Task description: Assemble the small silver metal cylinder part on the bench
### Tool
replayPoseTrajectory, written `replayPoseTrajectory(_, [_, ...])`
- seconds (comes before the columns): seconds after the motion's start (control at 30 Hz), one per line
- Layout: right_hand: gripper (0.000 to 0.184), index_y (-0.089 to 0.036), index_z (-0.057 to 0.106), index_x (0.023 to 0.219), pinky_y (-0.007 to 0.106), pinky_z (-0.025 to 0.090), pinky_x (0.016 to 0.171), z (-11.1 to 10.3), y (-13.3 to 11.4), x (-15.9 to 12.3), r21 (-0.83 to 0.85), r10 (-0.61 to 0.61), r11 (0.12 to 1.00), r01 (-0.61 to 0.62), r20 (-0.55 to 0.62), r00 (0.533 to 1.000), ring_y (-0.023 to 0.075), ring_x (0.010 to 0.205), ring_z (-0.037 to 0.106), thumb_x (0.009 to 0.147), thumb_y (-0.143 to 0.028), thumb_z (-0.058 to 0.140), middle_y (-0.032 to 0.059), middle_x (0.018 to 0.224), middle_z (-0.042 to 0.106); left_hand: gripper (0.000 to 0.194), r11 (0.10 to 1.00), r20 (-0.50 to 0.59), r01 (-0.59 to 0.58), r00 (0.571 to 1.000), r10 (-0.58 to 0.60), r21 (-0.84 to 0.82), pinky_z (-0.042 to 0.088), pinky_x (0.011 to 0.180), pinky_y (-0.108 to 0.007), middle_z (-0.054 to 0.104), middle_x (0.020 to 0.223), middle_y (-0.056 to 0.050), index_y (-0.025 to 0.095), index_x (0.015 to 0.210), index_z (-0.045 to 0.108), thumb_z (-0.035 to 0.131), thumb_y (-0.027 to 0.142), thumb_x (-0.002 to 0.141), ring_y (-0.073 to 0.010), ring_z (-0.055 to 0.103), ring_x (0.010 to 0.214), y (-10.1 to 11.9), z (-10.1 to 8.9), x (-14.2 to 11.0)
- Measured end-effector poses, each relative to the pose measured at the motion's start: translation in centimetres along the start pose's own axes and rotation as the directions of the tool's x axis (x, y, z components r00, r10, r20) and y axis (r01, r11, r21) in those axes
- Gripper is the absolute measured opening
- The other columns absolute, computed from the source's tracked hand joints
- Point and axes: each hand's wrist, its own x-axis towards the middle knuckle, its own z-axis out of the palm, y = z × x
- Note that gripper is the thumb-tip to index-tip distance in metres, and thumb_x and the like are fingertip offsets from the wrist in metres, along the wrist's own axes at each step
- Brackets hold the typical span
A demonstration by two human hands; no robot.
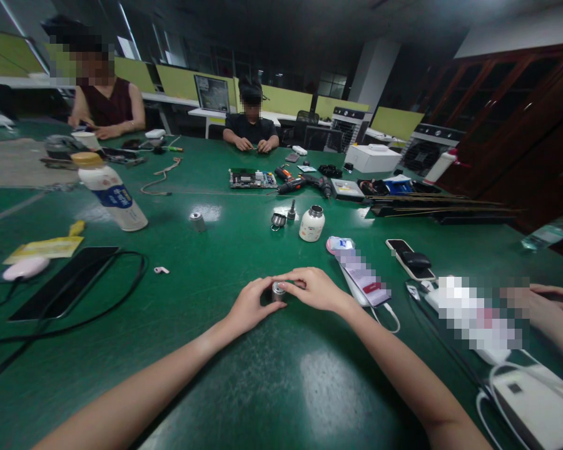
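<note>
A small silver metal cylinder point(278, 291) stands upright on the green table between my hands. My left hand point(252, 307) curves round its left side, thumb in front and fingers behind. From the right, my right hand point(316, 289) closes on it, with its thumb at the upper edge and its index finger stretched over the back towards my left fingertips. Parts of the cylinder are hidden by the fingers. A similar silver cylinder point(197, 221) stands farther off to the left. Beyond my hands are a white bottle without a lid point(312, 224) and a small metal cup-like piece point(278, 220).
Left lie a tablet point(63, 281) with a black cable, an earbud point(161, 270) and a tilted-looking drink bottle point(112, 194). A circuit board point(252, 179) and power drills point(304, 182) lie farther back. Phones and white cables are to the right, near another person's hand point(551, 309).
</note>
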Motion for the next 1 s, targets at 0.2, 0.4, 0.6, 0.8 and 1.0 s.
replayPoseTrajectory(0.2, [0.047, -0.017, 0.074, 0.102, 0.022, 0.031, 0.055, 0.4, 1.5, 0.2, 0.2, 0.047, 0.978, -0.06, 0.066, 0.997, 0.0116, 0.059, 0.05, 0.092, -0.054, 0.047, 0.0009, 0.068, 0.065, 0.04, 1.0, 0.002, -0.014, 1.0, 0.014, -0.01, 0.048, 0.08, -0.033, 0.07, 0.099, -0.003, 0.022, 0.11, 0.061, 0.074, 0.035, 0.074, -0.0216, 0.064, 0.09, 0.2, -0.1, 0.0])
replayPoseTrajectory(0.4, [0.056, -0.015, 0.077, 0.085, 0.022, 0.031, 0.054, -0.2, 2.0, 0.6, 0.279, 0.152, 0.949, -0.144, -0.009, 0.988, 0.0096, 0.053, 0.044, 0.092, -0.058, 0.041, -0.0012, 0.058, 0.059, 0.043, 1.0, 0.005, 0.016, 1.0, -0.016, -0.007, 0.048, 0.081, -0.034, 0.07, 0.1, -0.005, 0.021, 0.111, 0.061, 0.074, 0.037, 0.073, -0.0225, 0.064, 0.09, 0.1, -0.1, 0.0])
replayPoseTrajectory(0.6, [0.055, -0.019, 0.069, 0.114, 0.031, 0.045, 0.086, 0.4, 1.4, 0.8, 0.532, 0.045, 0.843, -0.073, 0.064, 0.997, 0.0217, 0.1, 0.061, 0.089, -0.061, 0.044, 0.0054, 0.105, 0.071, 0.048, 1.0, 0.001, 0.014, 1.0, -0.014, -0.006, 0.049, 0.081, -0.036, 0.069, 0.1, -0.006, 0.02, 0.114, 0.06, 0.075, 0.038, 0.073, -0.0239, 0.063, 0.091, -0.5, 0.2, 0.0])
replayPoseTrajectory(0.8, [0.059, -0.015, 0.073, 0.103, 0.024, 0.042, 0.066, 1.0, 1.9, 0.8, 0.477, 0.066, 0.872, -0.112, 0.111, 0.992, 0.0143, 0.072, 0.057, 0.091, -0.062, 0.04, 0.0016, 0.084, 0.07, 0.051, 1.0, 0.016, 0.007, 1.0, -0.007, -0.008, 0.048, 0.083, -0.036, 0.069, 0.105, -0.006, 0.022, 0.12, 0.058, 0.075, 0.035, 0.074, -0.0236, 0.063, 0.093, -0.2, 0.0, 0.0])
replayPoseTrajectory(1.0, [0.05, -0.014, 0.075, 0.095, 0.021, 0.028, 0.051, 1.2, 2.3, 0.7, 0.435, 0.124, 0.889, -0.144, 0.073, 0.99, 0.0081, 0.051, 0.037, 0.084, -0.059, 0.055, -0.0035, 0.054, 0.053, 0.044, 1.0, 0.003, 0.001, 1.0, -0.001, -0.012, 0.048, 0.082, -0.034, 0.07, 0.102, -0.004, 0.021, 0.113, 0.061, 0.076, 0.033, 0.073, -0.0227, 0.064, 0.091, 0.0, -0.1, 0.0])
